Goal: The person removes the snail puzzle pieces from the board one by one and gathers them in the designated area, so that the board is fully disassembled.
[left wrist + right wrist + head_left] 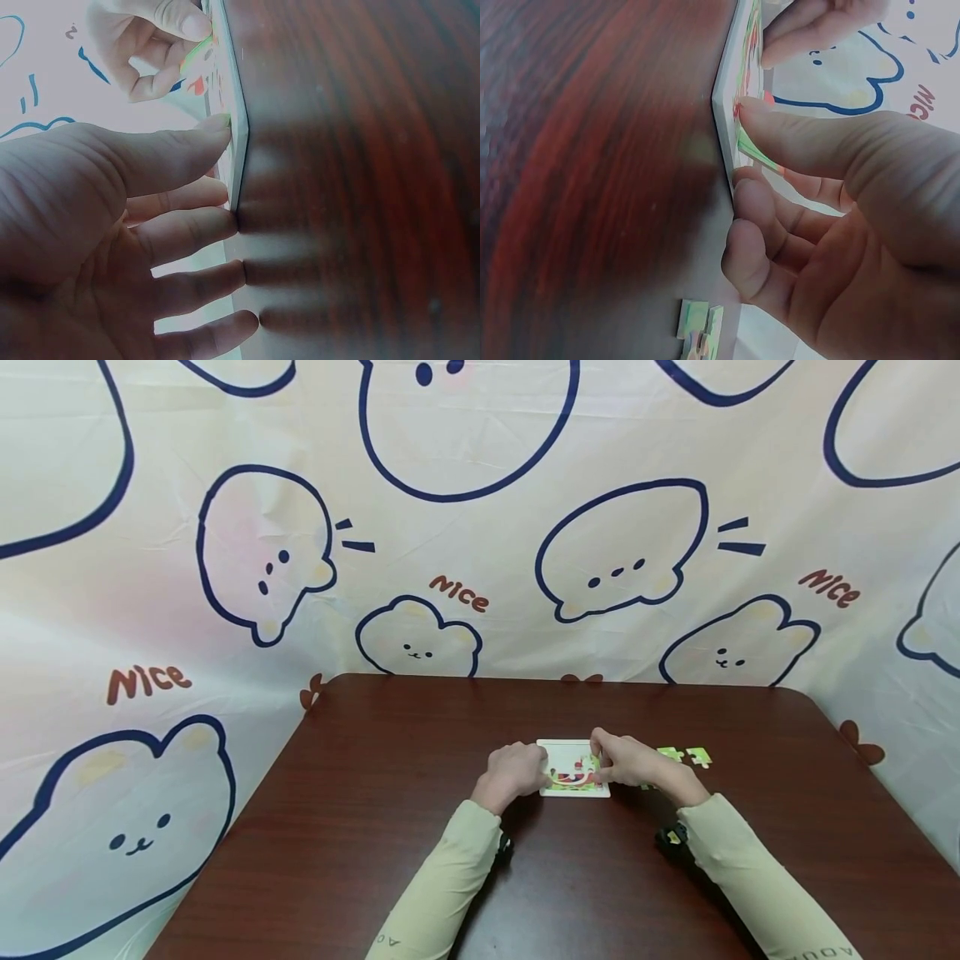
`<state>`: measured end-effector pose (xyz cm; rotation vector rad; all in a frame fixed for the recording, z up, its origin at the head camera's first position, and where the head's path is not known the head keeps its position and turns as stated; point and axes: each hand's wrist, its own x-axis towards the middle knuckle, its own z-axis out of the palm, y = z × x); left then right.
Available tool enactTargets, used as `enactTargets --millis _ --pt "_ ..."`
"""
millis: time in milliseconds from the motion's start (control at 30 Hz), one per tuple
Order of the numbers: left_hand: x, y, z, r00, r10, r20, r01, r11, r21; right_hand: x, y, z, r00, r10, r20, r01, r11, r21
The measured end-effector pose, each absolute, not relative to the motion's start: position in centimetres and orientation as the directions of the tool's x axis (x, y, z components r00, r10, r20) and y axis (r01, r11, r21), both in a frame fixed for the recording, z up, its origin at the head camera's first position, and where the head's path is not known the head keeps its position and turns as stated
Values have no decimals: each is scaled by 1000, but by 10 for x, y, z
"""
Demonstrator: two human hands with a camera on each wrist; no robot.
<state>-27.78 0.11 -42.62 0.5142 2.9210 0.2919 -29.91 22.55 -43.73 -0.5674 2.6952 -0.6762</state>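
Note:
A small white-framed jigsaw puzzle board [562, 748] lies on the table, its lower part filled with red and green picture pieces and its upper part bare white. My left hand [513, 772] grips the board's left side, the thumb on its face and the fingers along its edge. At the right side, my right hand [633, 762] pinches a green-edged puzzle piece [756, 152] between thumb and fingers. That piece stands tilted against the board in the right wrist view; fingers hide much of it.
Loose green puzzle pieces [699, 757] lie right of the board, partly behind the right hand and wrist. The dark brown wooden table [360, 827] stretches around. A cloth printed with cartoon bears [450, 552] hangs behind it.

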Motion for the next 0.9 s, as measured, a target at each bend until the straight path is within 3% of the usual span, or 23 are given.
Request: enactTargets --millis 267,633,900 --pt "-278 2 -426 -928 348 -131 315 923 221 -298 224 -437 -874 -449 -186 -311 811 -497" --pt "-278 1 -427 -926 356 -122 326 921 212 -298 221 -437 -864 -472 -174 -374 834 -406" --pt "-277 1 -426 -926 356 -122 327 922 209 -298 219 -439 -872 -441 -212 -320 842 -435"
